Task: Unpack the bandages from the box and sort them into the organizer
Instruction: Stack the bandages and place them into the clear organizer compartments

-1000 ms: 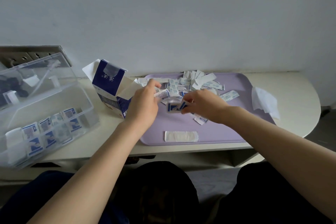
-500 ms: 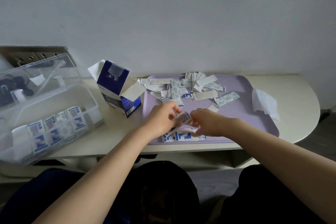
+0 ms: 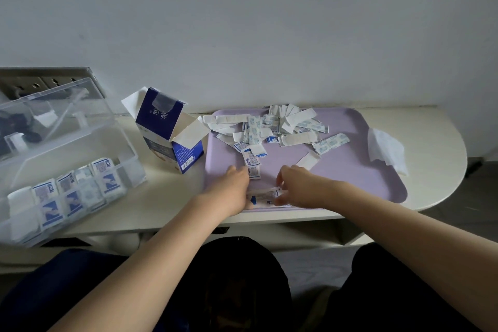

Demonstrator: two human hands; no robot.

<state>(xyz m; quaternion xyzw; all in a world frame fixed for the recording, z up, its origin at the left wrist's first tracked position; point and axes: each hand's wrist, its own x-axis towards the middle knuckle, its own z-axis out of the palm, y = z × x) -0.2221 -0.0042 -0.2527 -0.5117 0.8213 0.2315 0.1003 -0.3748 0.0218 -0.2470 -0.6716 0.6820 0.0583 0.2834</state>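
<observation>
My left hand [image 3: 229, 191] and right hand [image 3: 304, 188] were low on the near edge of a lilac tray [image 3: 350, 170], close together, with a small stack of bandages [image 3: 265, 197] between them. The left hand's fingers were curled round the stack's left end. The right hand's fingertips lay on its right end, but blur hid whether they pinched it or only pressed, so I could not tell.

The stack lay flat, its long axis running left to right along the tray's near rim, so each hand met one short end. Just beyond my left knuckles were two more wrapped bandages [image 3: 252, 166], lying lengthwise away from me. Farther back, a loose pile of bandages [image 3: 272, 129] was scattered across the far half of the tray.

The clear organizer [image 3: 80, 143] sat well to the left of both hands on the tabletop [image 3: 167, 197], lid raised, with filed bandages [image 3: 72, 191] upright in a row in its front compartments. The opened blue-and-white box [image 3: 167, 127] stood between the tray and the organizer, set farther back than my hands. A crumpled tissue [image 3: 386, 149] lay at the tray's right edge.

I judged that the stack had to travel left, passing in front of the box. My left hand was the nearer one to the organizer, and the stack would need turning upright to match the row.
</observation>
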